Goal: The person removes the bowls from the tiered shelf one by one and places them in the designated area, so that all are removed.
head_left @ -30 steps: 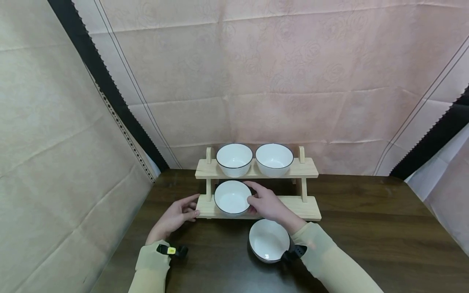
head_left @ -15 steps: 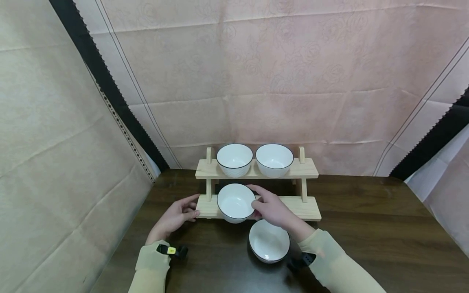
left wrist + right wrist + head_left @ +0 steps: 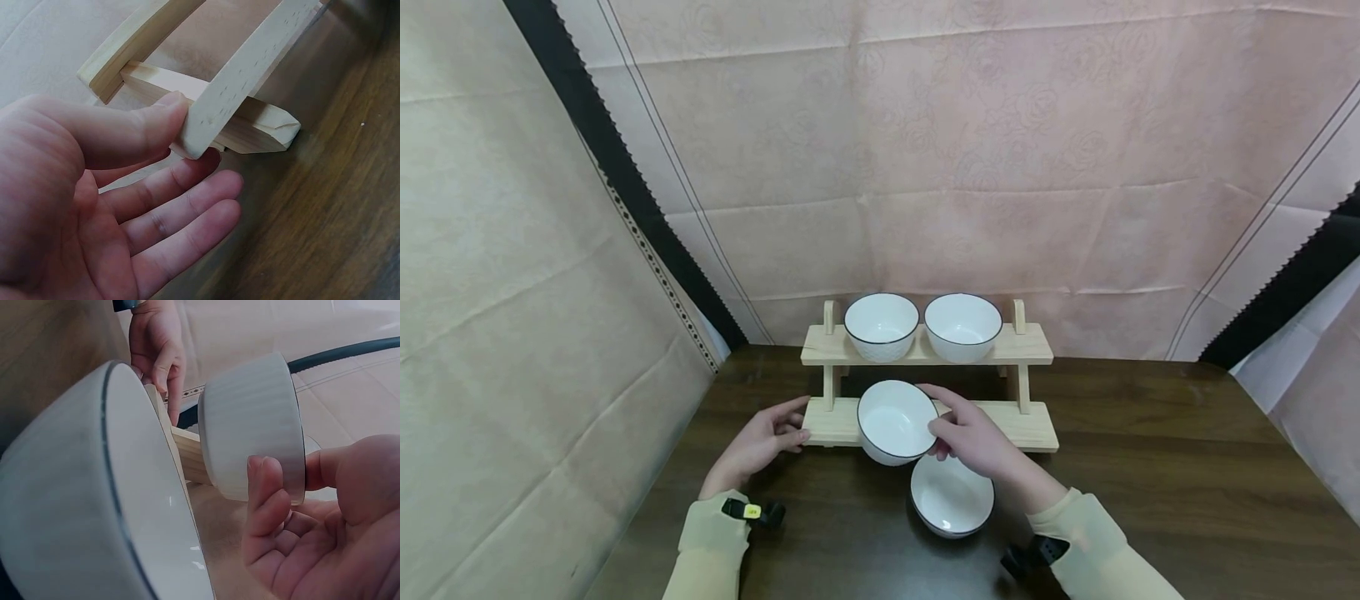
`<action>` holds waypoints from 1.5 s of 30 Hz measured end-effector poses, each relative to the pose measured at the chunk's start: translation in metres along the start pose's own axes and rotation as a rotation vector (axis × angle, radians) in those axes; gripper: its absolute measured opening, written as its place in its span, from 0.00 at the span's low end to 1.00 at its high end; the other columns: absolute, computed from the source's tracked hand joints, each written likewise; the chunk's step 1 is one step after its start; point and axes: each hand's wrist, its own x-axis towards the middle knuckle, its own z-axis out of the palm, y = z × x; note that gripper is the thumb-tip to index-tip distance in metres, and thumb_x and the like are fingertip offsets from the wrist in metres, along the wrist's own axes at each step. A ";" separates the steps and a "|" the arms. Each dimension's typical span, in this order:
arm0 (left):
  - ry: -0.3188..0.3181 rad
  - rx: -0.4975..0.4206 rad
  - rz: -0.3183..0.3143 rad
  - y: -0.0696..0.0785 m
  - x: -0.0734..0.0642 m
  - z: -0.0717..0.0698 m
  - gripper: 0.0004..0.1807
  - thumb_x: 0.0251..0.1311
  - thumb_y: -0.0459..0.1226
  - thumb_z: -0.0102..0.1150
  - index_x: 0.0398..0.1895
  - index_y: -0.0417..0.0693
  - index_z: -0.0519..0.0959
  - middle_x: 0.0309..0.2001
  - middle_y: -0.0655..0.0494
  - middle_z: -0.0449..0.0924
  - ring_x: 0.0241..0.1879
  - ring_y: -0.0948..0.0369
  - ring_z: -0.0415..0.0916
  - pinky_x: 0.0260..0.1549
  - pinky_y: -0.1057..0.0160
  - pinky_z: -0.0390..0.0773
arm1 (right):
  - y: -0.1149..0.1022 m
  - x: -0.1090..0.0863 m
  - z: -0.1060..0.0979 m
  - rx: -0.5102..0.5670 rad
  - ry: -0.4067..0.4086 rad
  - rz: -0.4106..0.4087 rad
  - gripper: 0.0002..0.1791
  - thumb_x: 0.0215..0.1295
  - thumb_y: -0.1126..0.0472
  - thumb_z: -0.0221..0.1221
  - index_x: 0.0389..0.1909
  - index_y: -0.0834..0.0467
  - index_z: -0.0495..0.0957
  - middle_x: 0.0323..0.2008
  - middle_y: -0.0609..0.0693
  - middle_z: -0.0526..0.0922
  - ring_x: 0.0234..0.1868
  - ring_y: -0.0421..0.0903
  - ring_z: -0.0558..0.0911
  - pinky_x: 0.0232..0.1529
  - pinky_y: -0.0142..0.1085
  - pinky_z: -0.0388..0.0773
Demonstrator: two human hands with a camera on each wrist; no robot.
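My right hand [image 3: 977,435] grips a white bowl [image 3: 897,419] with a dark rim by its right side, thumb at the rim. The bowl is over the front edge of the lower tier of a two-tier wooden rack [image 3: 1030,425], and in the right wrist view it looks raised off the board. My left hand [image 3: 758,442] pinches the left end of that lower board; the left wrist view shows the thumb [image 3: 147,131] on one face and fingers behind. Just in front of the rack a second bowl [image 3: 952,500] stands on the table, partly behind the held one.
Two more white bowls, a left one [image 3: 881,329] and a right one [image 3: 962,329], sit side by side on the upper tier. Dark wooden table [image 3: 1150,467] surrounds the rack. A pale cloth [image 3: 1000,167] hangs behind it.
My right hand has drawn the bowl toward me and to the right, from the lower tier out over its front edge. The left hand stays on the rack.
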 end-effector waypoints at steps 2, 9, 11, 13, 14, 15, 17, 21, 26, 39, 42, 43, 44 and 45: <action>0.003 -0.001 -0.003 0.000 0.000 0.000 0.36 0.75 0.36 0.66 0.83 0.45 0.67 0.55 0.43 0.86 0.46 0.56 0.85 0.50 0.56 0.91 | 0.001 -0.003 0.000 0.013 0.001 0.004 0.34 0.78 0.66 0.51 0.83 0.55 0.63 0.32 0.55 0.86 0.32 0.47 0.84 0.39 0.42 0.85; 0.005 0.005 -0.009 0.001 0.001 0.001 0.35 0.75 0.37 0.66 0.83 0.46 0.67 0.55 0.44 0.86 0.46 0.57 0.84 0.50 0.56 0.91 | 0.007 -0.013 -0.004 0.039 0.021 0.035 0.34 0.79 0.64 0.52 0.84 0.53 0.63 0.32 0.55 0.86 0.32 0.48 0.84 0.39 0.42 0.84; 0.006 0.007 -0.007 0.001 0.001 0.001 0.35 0.76 0.36 0.66 0.83 0.46 0.68 0.55 0.44 0.86 0.46 0.57 0.84 0.50 0.56 0.91 | 0.008 -0.017 -0.006 0.051 0.033 0.051 0.34 0.79 0.64 0.52 0.84 0.52 0.63 0.32 0.54 0.86 0.32 0.49 0.84 0.40 0.41 0.84; 0.008 0.009 -0.006 0.002 0.000 0.000 0.35 0.76 0.36 0.65 0.83 0.46 0.68 0.55 0.44 0.86 0.46 0.57 0.84 0.50 0.56 0.91 | 0.009 -0.019 -0.007 0.063 0.041 0.061 0.33 0.80 0.63 0.52 0.84 0.51 0.64 0.32 0.54 0.86 0.33 0.49 0.84 0.40 0.41 0.84; 0.009 0.009 -0.006 0.002 0.000 0.000 0.35 0.76 0.36 0.65 0.83 0.46 0.68 0.55 0.44 0.86 0.46 0.57 0.84 0.50 0.56 0.91 | 0.009 -0.021 -0.008 0.064 0.044 0.063 0.33 0.80 0.63 0.52 0.84 0.51 0.64 0.32 0.54 0.85 0.32 0.50 0.84 0.40 0.41 0.83; 0.008 0.009 -0.006 0.002 0.000 0.000 0.35 0.76 0.36 0.65 0.83 0.46 0.68 0.55 0.44 0.86 0.46 0.57 0.84 0.50 0.56 0.91 | 0.009 -0.022 -0.009 0.065 0.046 0.067 0.33 0.80 0.63 0.52 0.84 0.51 0.64 0.32 0.54 0.85 0.32 0.50 0.84 0.39 0.41 0.83; 0.008 0.008 -0.009 0.001 0.000 0.000 0.35 0.76 0.36 0.65 0.83 0.46 0.67 0.55 0.44 0.86 0.46 0.57 0.84 0.50 0.56 0.91 | 0.011 -0.025 -0.012 0.058 0.045 0.066 0.33 0.80 0.64 0.52 0.84 0.51 0.63 0.31 0.53 0.85 0.32 0.50 0.84 0.39 0.41 0.83; 0.005 0.009 -0.007 0.001 0.000 0.001 0.35 0.76 0.36 0.65 0.83 0.46 0.67 0.55 0.44 0.85 0.45 0.57 0.84 0.50 0.56 0.91 | 0.012 -0.033 -0.017 0.038 0.038 0.056 0.33 0.81 0.64 0.52 0.84 0.53 0.63 0.31 0.53 0.84 0.32 0.49 0.83 0.37 0.40 0.84; 0.006 0.013 -0.003 0.002 0.000 0.001 0.35 0.76 0.36 0.65 0.83 0.46 0.67 0.55 0.43 0.85 0.45 0.57 0.84 0.51 0.56 0.91 | 0.012 -0.040 -0.023 0.034 0.034 0.037 0.33 0.81 0.64 0.52 0.84 0.55 0.62 0.30 0.53 0.83 0.31 0.47 0.83 0.36 0.37 0.84; 0.003 -0.009 -0.006 0.001 0.000 0.001 0.36 0.76 0.37 0.66 0.83 0.47 0.67 0.55 0.44 0.85 0.46 0.57 0.84 0.51 0.56 0.91 | 0.015 -0.055 -0.039 0.016 0.041 0.036 0.33 0.79 0.66 0.52 0.83 0.56 0.64 0.29 0.52 0.81 0.29 0.45 0.82 0.34 0.37 0.84; 0.005 -0.008 -0.008 0.000 0.000 0.001 0.36 0.75 0.37 0.66 0.83 0.47 0.67 0.56 0.44 0.85 0.46 0.57 0.84 0.51 0.56 0.91 | 0.014 -0.058 -0.042 0.017 0.045 0.041 0.33 0.79 0.65 0.53 0.83 0.55 0.65 0.28 0.52 0.81 0.29 0.45 0.83 0.34 0.37 0.84; 0.006 -0.009 -0.008 0.000 0.000 0.001 0.36 0.75 0.37 0.66 0.83 0.47 0.67 0.56 0.44 0.85 0.46 0.57 0.84 0.50 0.56 0.91 | 0.015 -0.059 -0.043 0.018 0.048 0.044 0.33 0.79 0.65 0.53 0.83 0.55 0.65 0.28 0.52 0.81 0.29 0.45 0.83 0.34 0.37 0.84; 0.006 -0.009 -0.008 0.000 -0.001 0.001 0.36 0.75 0.37 0.66 0.83 0.47 0.67 0.56 0.44 0.85 0.46 0.57 0.84 0.50 0.56 0.91 | 0.015 -0.060 -0.044 0.016 0.050 0.047 0.33 0.79 0.65 0.53 0.83 0.55 0.65 0.28 0.53 0.81 0.29 0.46 0.83 0.33 0.37 0.84; 0.006 -0.009 -0.007 0.000 -0.001 0.001 0.36 0.75 0.37 0.66 0.83 0.47 0.67 0.55 0.44 0.85 0.46 0.57 0.84 0.50 0.56 0.91 | 0.015 -0.060 -0.046 0.013 0.051 0.050 0.33 0.79 0.65 0.53 0.83 0.55 0.65 0.28 0.53 0.81 0.29 0.46 0.82 0.33 0.37 0.84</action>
